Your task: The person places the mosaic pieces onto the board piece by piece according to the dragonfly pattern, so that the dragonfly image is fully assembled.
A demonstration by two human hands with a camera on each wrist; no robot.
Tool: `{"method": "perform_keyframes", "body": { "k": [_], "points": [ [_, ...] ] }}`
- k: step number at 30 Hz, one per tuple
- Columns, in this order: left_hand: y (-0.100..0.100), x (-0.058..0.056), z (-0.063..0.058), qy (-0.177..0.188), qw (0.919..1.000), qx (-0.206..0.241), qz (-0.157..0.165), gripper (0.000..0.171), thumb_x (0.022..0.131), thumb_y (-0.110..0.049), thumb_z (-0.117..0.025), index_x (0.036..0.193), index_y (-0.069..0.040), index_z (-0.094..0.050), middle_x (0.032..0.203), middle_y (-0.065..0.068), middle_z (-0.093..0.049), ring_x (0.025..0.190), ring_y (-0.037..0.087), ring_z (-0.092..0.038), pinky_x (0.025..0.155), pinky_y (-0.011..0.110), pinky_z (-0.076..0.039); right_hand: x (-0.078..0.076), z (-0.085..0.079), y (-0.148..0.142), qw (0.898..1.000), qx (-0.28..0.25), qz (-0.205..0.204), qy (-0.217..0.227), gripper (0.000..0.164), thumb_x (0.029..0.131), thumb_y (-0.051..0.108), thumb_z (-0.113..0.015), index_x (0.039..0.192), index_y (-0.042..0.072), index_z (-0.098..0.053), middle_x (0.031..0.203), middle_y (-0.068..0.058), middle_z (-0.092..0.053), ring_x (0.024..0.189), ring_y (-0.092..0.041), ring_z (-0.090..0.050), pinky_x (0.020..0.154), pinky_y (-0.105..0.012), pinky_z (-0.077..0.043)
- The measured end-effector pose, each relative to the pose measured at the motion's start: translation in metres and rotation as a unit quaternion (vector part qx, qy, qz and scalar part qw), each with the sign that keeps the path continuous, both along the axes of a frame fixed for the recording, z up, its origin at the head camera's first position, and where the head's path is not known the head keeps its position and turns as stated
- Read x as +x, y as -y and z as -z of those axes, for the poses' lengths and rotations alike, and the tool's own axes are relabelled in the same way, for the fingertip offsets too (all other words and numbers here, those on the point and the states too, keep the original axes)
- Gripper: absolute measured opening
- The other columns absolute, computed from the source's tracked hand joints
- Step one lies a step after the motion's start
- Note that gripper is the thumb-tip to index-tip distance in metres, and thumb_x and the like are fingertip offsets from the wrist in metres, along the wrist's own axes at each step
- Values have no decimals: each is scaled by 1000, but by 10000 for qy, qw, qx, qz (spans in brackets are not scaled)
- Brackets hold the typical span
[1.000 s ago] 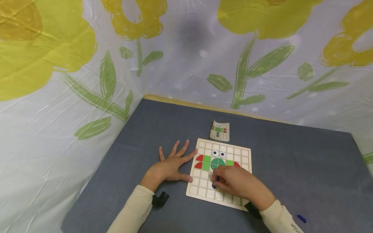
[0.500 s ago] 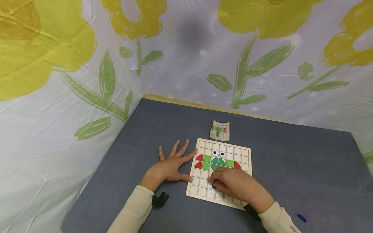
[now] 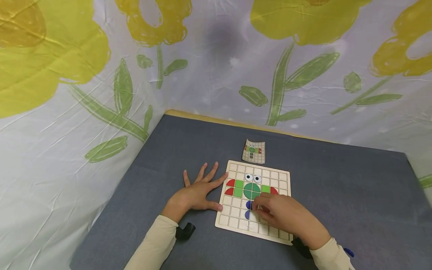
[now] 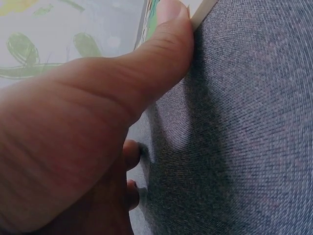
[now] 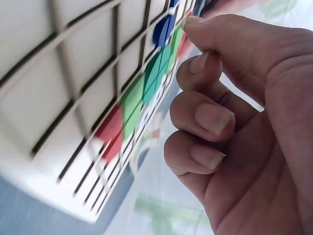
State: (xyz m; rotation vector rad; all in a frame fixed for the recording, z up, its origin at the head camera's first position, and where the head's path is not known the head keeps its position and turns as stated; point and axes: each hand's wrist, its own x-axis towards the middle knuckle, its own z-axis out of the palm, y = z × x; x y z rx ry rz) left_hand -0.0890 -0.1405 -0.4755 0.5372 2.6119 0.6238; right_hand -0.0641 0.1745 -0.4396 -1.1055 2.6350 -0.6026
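Note:
The wooden grid board (image 3: 233, 219) lies on the table with coloured pieces in its cells. Two blue pieces, the upper one (image 3: 249, 204) and the lower one (image 3: 247, 215), sit below the green circle (image 3: 251, 191). My left hand (image 3: 199, 193) is spread flat at the board's left side, its thumb (image 4: 168, 39) and index fingertip touching the edge. Just right of the blue pieces, my right hand (image 3: 281, 212) hovers over the board. In the right wrist view its fingers (image 5: 210, 117) are loosely curled and nothing shows between them; the hand hides part of the grid.
Behind the board lies a small pattern card (image 3: 254, 152) with a similar figure. A loose blue piece (image 3: 349, 252) lies on the table (image 3: 364, 195) by the right sleeve. Two eye pieces (image 3: 252, 177) sit above the green circle. Flowered cloth (image 3: 216, 75) hangs around the table.
My right hand has let go of a blue piece and shifted right, uncovering both blue pieces on the grid. The left hand stays in place.

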Motion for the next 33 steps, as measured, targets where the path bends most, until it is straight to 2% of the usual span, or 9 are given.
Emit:
{"method": "perform_keyframes", "body": {
  "k": [3, 6, 8, 12, 18, 21, 25, 29, 33],
  "points": [
    [0, 0, 0, -2, 10000, -23, -15, 112, 78, -66, -83, 169, -44, -20, 179, -2, 5, 163, 36, 15, 108, 84, 21, 2, -2, -16, 9997, 32, 223, -52, 8, 98, 18, -78, 101, 24, -74, 87, 20, -60, 71, 3, -50, 64, -23, -48],
    [-4, 1, -9, 96, 9995, -293, -56, 112, 80, -61, -85, 169, -41, -21, 179, -1, 3, 163, 35, 13, 112, 83, 17, 5, -4, -35, 9988, 106, 481, -18, 8, 98, 18, -78, 101, 23, -72, 80, 19, -53, 67, 2, -45, 60, -22, -41],
    [-5, 1, -10, 65, 9993, -369, -60, 112, 79, -62, -85, 169, -41, -22, 179, -2, 3, 163, 35, 13, 112, 84, 15, 7, -4, -49, 9976, 142, 670, 51, 8, 99, 17, -77, 102, 21, -72, 78, 19, -51, 65, 3, -43, 58, -22, -39],
    [-5, 1, -12, 93, 9994, -323, -78, 113, 79, -62, -86, 169, -41, -22, 179, -2, 3, 163, 36, 13, 111, 84, 16, 11, -5, -79, 9938, 174, 1054, 294, 5, 101, 19, -75, 104, 22, -71, 81, 19, -57, 66, 4, -46, 58, -22, -41],
    [-1, -2, 4, 20, 10000, 5, -47, 115, 76, -69, -84, 168, -48, -18, 179, -4, 6, 163, 36, 16, 106, 84, 23, 21, -8, -123, 9816, 345, 1747, 693, 8, 104, 26, -72, 109, 19, -72, 91, 14, -69, 74, 5, -59, 63, -28, -52],
    [2, -3, 14, -72, 10000, 23, -16, 116, 74, -74, -82, 166, -52, -16, 178, -7, 8, 163, 34, 17, 104, 84, 26, 24, -8, -139, 9752, 555, 2016, 723, 13, 104, 28, -71, 110, 17, -71, 88, 13, -68, 71, 4, -57, 61, -29, -51],
    [2, -5, 20, -21, 10000, -9, -19, 116, 75, -74, -81, 167, -51, -13, 178, -8, 11, 162, 33, 19, 104, 83, 27, 28, -6, -157, 9691, 726, 2207, 832, 15, 105, 30, -70, 109, 15, -70, 89, 11, -69, 71, 2, -59, 61, -29, -51],
    [-1, -2, 4, 130, 9998, -147, -36, 113, 78, -66, -84, 168, -45, -18, 178, -4, 8, 163, 34, 17, 109, 82, 22, 33, -4, -177, 9635, 763, 2254, 1226, 17, 108, 32, -65, 110, 15, -68, 98, 7, -74, 79, -3, -69, 65, -30, -56],
    [-3, 0, -8, 118, 9993, -359, -35, 110, 81, -64, -83, 169, -42, -21, 179, -2, 4, 163, 35, 14, 112, 83, 16, 39, -1, -193, 9563, 878, 2386, 1446, 18, 108, 30, -64, 108, 13, -68, 98, 5, -75, 82, -9, -72, 67, -32, -58]
  ]
}}
